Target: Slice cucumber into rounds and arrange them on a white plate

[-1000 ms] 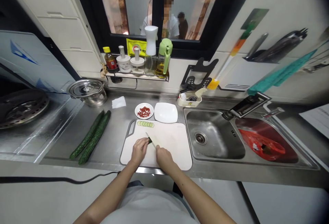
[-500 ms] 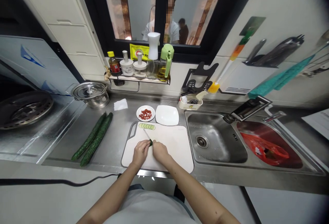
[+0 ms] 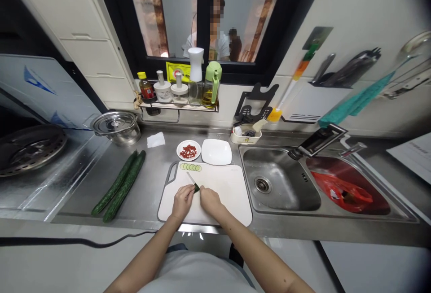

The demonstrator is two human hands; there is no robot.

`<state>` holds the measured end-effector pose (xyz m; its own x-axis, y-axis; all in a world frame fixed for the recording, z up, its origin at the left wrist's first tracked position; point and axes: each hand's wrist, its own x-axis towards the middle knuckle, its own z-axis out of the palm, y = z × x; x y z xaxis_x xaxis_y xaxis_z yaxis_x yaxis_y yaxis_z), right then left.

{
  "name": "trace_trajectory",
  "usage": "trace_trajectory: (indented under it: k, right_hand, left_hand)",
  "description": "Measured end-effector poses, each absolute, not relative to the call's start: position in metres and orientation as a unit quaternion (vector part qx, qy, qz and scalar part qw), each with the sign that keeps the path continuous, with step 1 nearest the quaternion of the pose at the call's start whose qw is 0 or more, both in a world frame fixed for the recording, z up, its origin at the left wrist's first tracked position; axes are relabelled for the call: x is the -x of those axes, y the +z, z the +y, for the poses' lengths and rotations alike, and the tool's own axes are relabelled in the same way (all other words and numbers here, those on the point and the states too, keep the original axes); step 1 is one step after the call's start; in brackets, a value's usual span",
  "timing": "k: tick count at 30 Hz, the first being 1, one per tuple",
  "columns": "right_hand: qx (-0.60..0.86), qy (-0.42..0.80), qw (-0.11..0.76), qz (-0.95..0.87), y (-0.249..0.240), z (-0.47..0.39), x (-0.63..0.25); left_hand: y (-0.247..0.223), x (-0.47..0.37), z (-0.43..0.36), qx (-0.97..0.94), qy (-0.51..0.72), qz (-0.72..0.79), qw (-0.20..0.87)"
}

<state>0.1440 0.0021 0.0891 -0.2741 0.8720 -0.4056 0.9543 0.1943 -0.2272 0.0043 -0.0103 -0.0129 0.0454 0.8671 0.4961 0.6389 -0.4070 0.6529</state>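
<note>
Over the white cutting board (image 3: 232, 194), my left hand (image 3: 182, 198) is closed on a short dark-green cucumber piece (image 3: 197, 188). My right hand (image 3: 210, 199) grips a knife, its handle hidden in the fist. The thin knife blade (image 3: 191, 177) points away and to the left, beside the piece. Along the board's far left edge lies a row of thin cucumber slices (image 3: 190, 167). Two whole cucumbers (image 3: 123, 185) rest side by side on the steel counter, left of the board.
Behind the board stand a plate of small red pieces (image 3: 188, 150) and a white dish (image 3: 216, 152). To the right is a sink (image 3: 283, 190) with a red bag (image 3: 343, 194) in its second basin. A lidded pot (image 3: 116, 127) and a paper (image 3: 156, 139) are at back left.
The view has shifted slightly. The cucumber piece between my hands shows a little more, and the knife has moved slightly. Both hands keep their grip; the slices lie as before.
</note>
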Motion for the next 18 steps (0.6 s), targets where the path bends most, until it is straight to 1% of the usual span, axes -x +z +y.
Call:
trace_trajectory:
  k: [13, 16, 18]
  right_hand:
    - [-0.606, -0.223, 0.097, 0.757, 0.093, -0.022, -0.164]
    - [-0.616, -0.245, 0.087, 0.744, 0.095, -0.023, -0.171]
    - [-0.625, -0.264, 0.063, 0.732, 0.094, -0.022, -0.177]
  left_hand:
    - [-0.010, -0.005, -0.011, -0.704, 0.441, 0.542, 0.127]
    - [-0.010, -0.006, -0.011, -0.695, 0.444, 0.549, 0.132]
    - [-0.009, -0.006, -0.011, -0.689, 0.444, 0.556, 0.139]
